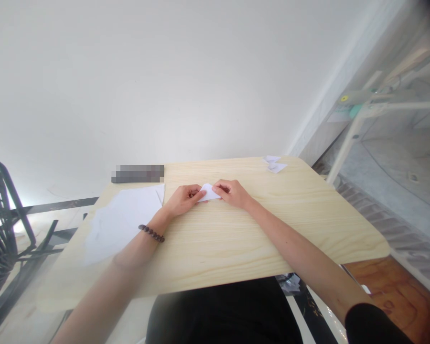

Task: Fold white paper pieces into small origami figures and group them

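A small folded piece of white paper (209,192) lies on the light wooden table (236,239) between my two hands. My left hand (182,199), with a dark bead bracelet on its wrist, pinches the paper's left end with curled fingers. My right hand (232,192) grips the paper's right end, fingers bent down onto it. Both hands rest on the tabletop near the middle of the table.
Several white sheets (123,220) lie at the table's left. Small folded paper bits (275,164) sit at the far right corner. A dark flat object (138,173) lies at the far edge. A black chair (2,224) stands left, a white rack (358,124) right.
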{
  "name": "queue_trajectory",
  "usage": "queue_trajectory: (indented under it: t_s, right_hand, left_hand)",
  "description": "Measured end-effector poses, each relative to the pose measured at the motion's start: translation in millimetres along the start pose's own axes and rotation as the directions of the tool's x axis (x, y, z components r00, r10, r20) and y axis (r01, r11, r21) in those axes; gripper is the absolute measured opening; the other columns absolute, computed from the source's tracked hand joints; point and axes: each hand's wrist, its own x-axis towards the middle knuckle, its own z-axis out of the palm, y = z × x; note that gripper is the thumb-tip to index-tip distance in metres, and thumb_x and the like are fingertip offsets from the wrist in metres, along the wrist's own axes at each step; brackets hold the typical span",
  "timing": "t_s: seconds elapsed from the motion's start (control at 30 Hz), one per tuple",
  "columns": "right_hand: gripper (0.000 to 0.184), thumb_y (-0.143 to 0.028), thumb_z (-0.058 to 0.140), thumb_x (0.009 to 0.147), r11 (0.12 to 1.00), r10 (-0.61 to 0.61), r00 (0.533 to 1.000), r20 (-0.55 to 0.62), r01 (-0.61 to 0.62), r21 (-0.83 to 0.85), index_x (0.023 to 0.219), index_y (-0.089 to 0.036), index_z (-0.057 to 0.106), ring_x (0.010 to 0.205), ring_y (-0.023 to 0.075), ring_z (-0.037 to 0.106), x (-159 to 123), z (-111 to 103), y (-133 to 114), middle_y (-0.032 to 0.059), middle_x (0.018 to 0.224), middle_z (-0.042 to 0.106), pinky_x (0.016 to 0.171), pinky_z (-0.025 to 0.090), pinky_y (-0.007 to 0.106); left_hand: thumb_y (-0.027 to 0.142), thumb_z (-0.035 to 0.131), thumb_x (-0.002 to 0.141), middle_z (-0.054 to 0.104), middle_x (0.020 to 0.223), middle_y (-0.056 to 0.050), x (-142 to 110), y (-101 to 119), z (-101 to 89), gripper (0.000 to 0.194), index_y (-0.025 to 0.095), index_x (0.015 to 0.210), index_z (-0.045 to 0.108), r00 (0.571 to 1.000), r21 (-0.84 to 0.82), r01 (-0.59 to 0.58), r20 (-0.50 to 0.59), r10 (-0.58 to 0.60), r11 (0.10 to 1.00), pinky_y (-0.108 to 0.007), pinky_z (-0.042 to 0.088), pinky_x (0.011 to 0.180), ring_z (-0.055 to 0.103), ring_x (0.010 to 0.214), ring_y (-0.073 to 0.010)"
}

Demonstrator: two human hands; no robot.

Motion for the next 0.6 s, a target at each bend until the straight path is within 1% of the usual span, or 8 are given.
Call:
queue_trajectory:
  t_s: [0.23, 0.4, 0.5, 0.6]
  right_hand:
    - [0.024, -0.035, 0.043, 0.079, 1.000, -0.013, 1.000, 0.023, 0.014, -0.024, 0.082, -0.017, 0.059, 0.051, 0.0075, 0.048, 0.1, 0.5, -0.6, -0.0019, 0.062, 0.054, 0.050, 0.037, 0.019]
    - [0.025, -0.035, 0.042, 0.080, 1.000, -0.005, 1.000, 0.029, 0.005, -0.008, 0.083, -0.017, 0.059, 0.052, 0.0076, 0.049, -0.5, -0.5, -2.1, -0.0017, 0.062, 0.054, 0.051, 0.037, 0.019]
    - [0.026, -0.036, 0.043, 0.079, 1.000, -0.015, 0.999, 0.035, 0.016, -0.015, 0.082, -0.017, 0.060, 0.052, 0.0074, 0.048, -1.2, -0.7, -2.9, -0.0016, 0.063, 0.055, 0.051, 0.037, 0.019]
    - [0.025, -0.036, 0.044, 0.078, 0.998, -0.036, 0.998, 0.051, 0.039, -0.050, 0.079, -0.017, 0.061, 0.051, 0.0071, 0.045, -1.3, -0.6, -2.3, -0.0017, 0.062, 0.055, 0.051, 0.035, 0.019]
  left_hand:
    - [0.044, 0.035, 0.082, 0.044, 0.054, 0.002, -0.2, 0.8, -3.4, 0.042, 0.012, 0.071, 0.060, 0.999, 0.059, -0.037, 0.027, 0.035, 0.998, -0.020, 0.024, 0.044, 0.031, 0.046, -0.0074]
    - [0.044, 0.036, 0.082, 0.044, 0.054, 0.002, 0.1, -0.3, -1.7, 0.040, 0.012, 0.071, 0.059, 0.999, 0.025, -0.017, 0.029, 0.017, 1.000, -0.020, 0.023, 0.043, 0.032, 0.046, -0.0072]
    - [0.044, 0.038, 0.081, 0.044, 0.054, 0.002, 0.3, -1.6, 0.9, 0.036, 0.013, 0.082, 0.057, 1.000, -0.038, 0.001, -0.016, -0.002, 0.999, -0.019, 0.022, 0.041, 0.033, 0.046, -0.0073]
    - [0.044, 0.040, 0.080, 0.040, 0.050, 0.004, 0.9, -3.9, 2.6, 0.033, 0.015, 0.090, 0.053, 0.998, -0.071, 0.009, -0.060, -0.013, 0.997, -0.018, 0.019, 0.038, 0.031, 0.043, -0.0069]
